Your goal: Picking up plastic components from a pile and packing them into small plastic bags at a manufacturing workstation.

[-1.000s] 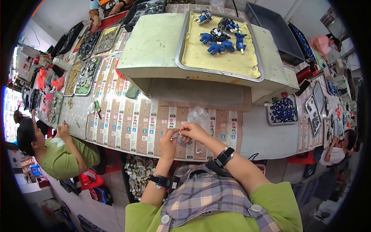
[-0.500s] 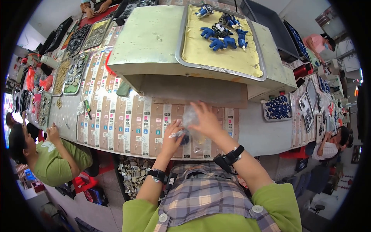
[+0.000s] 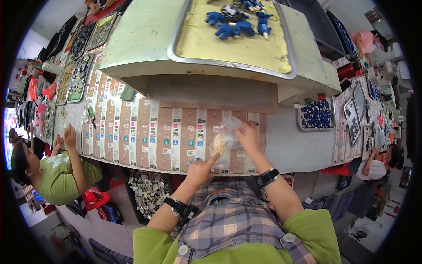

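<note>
A person in a green shirt (image 3: 57,174) is sitting at the far left end of the long grey desk (image 3: 290,141). The left hand (image 3: 200,169) is pointing one finger, holding nothing, near the desk's front edge. The right hand's (image 3: 248,137) grip is pinching a crumpled clear plastic bag (image 3: 225,138) of pale bits, indistinct, resting on open desk beneath the shelf overhang.

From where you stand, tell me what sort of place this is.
Probably a small factory or assembly workshop. A long worktable carries trays of small dark-blue parts, a metal tray of blue parts sits on a raised shelf, and co-workers sit working along the bench.
</note>
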Action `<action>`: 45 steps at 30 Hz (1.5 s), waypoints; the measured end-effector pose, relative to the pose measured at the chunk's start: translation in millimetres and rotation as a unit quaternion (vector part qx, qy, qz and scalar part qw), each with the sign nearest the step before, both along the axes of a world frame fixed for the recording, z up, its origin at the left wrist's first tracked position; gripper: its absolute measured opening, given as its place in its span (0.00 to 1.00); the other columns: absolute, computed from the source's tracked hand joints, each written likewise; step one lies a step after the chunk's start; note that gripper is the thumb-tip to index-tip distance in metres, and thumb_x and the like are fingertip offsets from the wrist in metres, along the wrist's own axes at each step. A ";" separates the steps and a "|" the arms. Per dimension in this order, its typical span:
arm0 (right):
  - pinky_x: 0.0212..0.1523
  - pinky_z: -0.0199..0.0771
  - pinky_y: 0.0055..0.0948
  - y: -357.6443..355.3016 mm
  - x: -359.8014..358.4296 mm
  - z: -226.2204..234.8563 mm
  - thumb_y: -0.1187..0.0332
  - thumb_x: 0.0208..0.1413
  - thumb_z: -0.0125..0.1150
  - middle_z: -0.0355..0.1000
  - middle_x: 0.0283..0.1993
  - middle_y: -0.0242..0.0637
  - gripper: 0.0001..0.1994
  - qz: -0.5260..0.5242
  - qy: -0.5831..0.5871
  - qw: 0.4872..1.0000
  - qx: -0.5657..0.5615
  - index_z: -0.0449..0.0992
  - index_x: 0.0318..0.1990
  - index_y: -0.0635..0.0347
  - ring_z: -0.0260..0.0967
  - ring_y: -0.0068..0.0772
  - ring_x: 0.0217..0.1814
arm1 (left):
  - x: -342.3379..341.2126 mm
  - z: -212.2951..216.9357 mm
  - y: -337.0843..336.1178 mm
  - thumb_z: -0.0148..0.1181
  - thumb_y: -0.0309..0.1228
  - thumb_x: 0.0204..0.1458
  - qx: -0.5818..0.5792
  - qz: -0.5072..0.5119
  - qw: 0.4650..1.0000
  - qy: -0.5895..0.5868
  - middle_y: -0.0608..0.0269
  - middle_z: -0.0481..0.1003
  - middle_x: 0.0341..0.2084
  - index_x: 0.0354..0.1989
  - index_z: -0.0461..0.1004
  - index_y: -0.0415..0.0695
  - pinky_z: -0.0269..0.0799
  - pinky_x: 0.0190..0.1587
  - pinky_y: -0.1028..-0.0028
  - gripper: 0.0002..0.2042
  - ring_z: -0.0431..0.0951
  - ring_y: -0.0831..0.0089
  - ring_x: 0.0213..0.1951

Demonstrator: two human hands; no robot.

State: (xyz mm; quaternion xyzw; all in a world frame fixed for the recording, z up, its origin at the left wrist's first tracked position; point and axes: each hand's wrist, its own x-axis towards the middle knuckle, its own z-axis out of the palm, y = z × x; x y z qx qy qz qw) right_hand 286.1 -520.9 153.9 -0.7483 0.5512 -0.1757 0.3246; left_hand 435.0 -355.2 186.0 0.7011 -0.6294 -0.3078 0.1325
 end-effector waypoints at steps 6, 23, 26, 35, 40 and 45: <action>0.40 0.68 0.44 4.5 -7.8 -0.1 0.71 0.43 0.55 0.71 0.33 0.52 0.16 -0.071 -0.124 0.987 0.073 0.70 0.43 0.60 0.68 0.55 0.38 | -14.1 -2.6 -1.4 0.59 0.27 0.39 -0.089 0.139 0.986 -0.010 0.52 0.73 0.20 0.31 0.73 0.45 0.69 0.29 0.63 0.08 0.75 0.56 0.26; 0.52 0.61 0.41 34.3 -62.7 18.4 0.67 0.40 0.60 0.63 0.52 0.49 0.38 0.245 -0.114 0.962 -0.030 0.50 0.62 0.56 0.62 0.49 0.52 | -85.3 132.9 50.4 0.60 0.22 0.34 -0.170 0.125 0.976 -0.059 0.64 0.67 0.16 0.28 0.75 0.46 0.64 0.22 0.70 0.10 0.70 0.65 0.20; 0.57 0.57 0.40 45.2 -46.2 50.9 0.54 0.35 0.69 0.59 0.55 0.51 0.47 0.349 -0.097 0.923 0.132 0.50 0.63 0.56 0.57 0.50 0.58 | -99.0 144.6 83.3 0.62 0.24 0.33 -0.155 0.150 0.975 -0.061 0.66 0.67 0.17 0.28 0.75 0.48 0.63 0.22 0.70 0.10 0.70 0.67 0.20; 0.52 0.61 0.42 192.9 -0.1 36.8 0.56 0.37 0.67 0.65 0.49 0.54 0.48 0.654 0.002 0.734 0.184 0.44 0.64 0.57 0.62 0.51 0.54 | -177.2 132.3 226.3 0.58 0.29 0.40 -0.118 0.299 0.945 -0.052 0.68 0.67 0.19 0.31 0.72 0.52 0.66 0.23 0.71 0.08 0.71 0.69 0.19; 0.44 0.68 0.35 306.5 -8.5 20.9 0.74 0.39 0.56 0.71 0.38 0.46 0.19 0.749 0.077 0.601 0.268 0.72 0.45 0.57 0.68 0.48 0.45 | -235.6 121.4 322.4 0.60 0.31 0.42 -0.140 0.455 0.879 -0.035 0.68 0.69 0.19 0.33 0.74 0.51 0.67 0.24 0.71 0.08 0.72 0.69 0.22; 0.40 0.69 0.34 424.3 -26.6 40.2 0.78 0.38 0.50 0.73 0.36 0.46 0.15 0.816 0.015 0.538 0.211 0.74 0.36 0.59 0.70 0.47 0.38 | -300.4 114.3 422.2 0.58 0.29 0.42 -0.164 0.622 0.765 -0.040 0.66 0.73 0.24 0.33 0.73 0.50 0.69 0.27 0.71 0.08 0.74 0.66 0.25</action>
